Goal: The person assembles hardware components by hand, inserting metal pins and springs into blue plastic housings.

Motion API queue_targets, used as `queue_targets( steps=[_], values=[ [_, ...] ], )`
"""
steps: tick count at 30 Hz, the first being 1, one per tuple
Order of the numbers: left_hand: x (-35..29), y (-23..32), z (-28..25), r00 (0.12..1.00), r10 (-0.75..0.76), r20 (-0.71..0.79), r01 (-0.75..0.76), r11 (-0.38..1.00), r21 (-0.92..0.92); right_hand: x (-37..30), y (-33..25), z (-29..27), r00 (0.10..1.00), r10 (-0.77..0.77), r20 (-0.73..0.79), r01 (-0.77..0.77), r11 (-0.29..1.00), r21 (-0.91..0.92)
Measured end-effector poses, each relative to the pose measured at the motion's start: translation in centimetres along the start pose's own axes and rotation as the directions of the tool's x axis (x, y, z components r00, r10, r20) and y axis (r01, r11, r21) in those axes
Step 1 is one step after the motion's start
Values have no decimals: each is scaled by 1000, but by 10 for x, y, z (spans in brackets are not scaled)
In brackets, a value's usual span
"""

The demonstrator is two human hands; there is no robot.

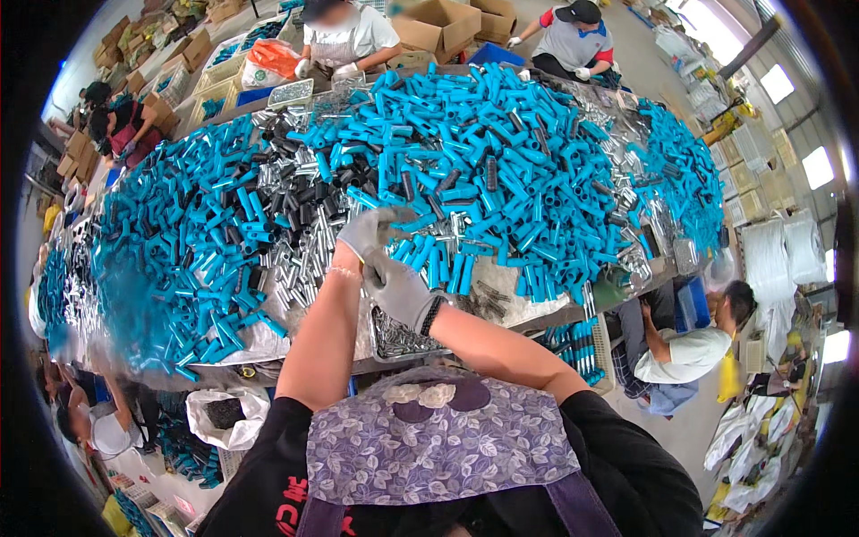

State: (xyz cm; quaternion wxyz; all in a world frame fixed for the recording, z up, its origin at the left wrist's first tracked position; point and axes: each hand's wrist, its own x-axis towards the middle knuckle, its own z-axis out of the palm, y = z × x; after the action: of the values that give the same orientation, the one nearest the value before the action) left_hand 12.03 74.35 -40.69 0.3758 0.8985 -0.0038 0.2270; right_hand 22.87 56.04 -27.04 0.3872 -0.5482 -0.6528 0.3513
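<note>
Both my hands wear grey-white gloves and meet over the near middle of a heaped worktable. My left hand [369, 230] is bent inward, its fingers curled toward the right. Just below and touching or almost touching it is my right hand [400, 291], its fingers closed and thumb pointing up. Whatever they grip is hidden between them. Around them lie blue plastic tubular handles [461, 273], silver metal rods [309, 259] and black sleeves [309, 192]. Under my right wrist sits a tray of small metal pieces [403, 340].
Big piles of blue handles [179, 242] spread left and right. A crate of blue-and-black parts [577, 349] stands by the near right edge, a white sack [228, 416] at the lower left. Co-workers sit around the table, one [689, 353] close on the right. Cardboard boxes [438, 25] stand behind.
</note>
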Motion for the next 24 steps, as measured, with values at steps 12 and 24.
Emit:
queue_targets(
  steps=[12,24],
  values=[
    [89,67,-38,443,-882,-160,-288,29,-957,20,-19,-27,996,-79,-36,83,989,119],
    [30,46,0,11,-874,-485,-378,446,-811,9,-11,-17,999,-21,45,18,998,56]
  ],
)
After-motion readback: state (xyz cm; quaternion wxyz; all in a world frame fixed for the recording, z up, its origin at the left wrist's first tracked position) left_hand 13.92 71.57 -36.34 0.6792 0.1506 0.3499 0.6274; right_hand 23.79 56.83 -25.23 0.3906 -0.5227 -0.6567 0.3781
